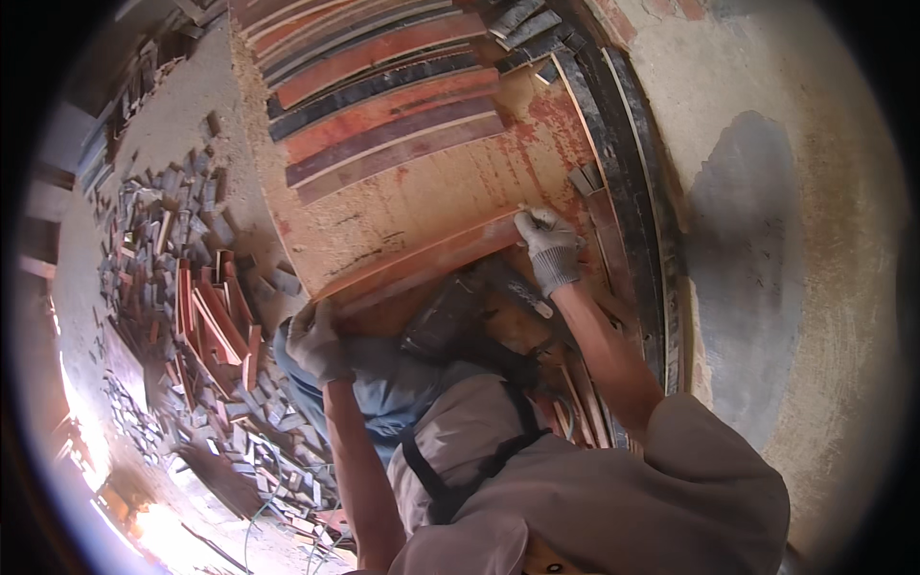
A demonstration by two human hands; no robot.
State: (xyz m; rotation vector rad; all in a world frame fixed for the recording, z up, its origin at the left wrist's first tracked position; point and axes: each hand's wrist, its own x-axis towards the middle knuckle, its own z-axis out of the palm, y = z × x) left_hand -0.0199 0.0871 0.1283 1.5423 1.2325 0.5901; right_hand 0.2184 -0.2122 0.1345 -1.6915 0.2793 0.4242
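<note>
A long reddish wooden strip [436, 263] lies crosswise before me at the near side of the sawdust-covered work surface [422, 206]. My left hand [319, 347], in a grey-white knit glove, is closed round its left end, the fingertips partly hidden. At the opposite end my right hand [549, 247], gloved alike, pinches the strip with thumb and fingers. Just below the strip, close to my lap, sits a bulky black object [443, 316] that may be a power tool; its kind is unclear.
Red, black and brown strips [383, 105] lie in rows on the far part of the surface. Long dark boards [623, 192] border it on the right. Offcuts [163, 220] litter the floor at left, with a heap of red pieces [218, 321] among them. A plastered wall [834, 240] rises at right.
</note>
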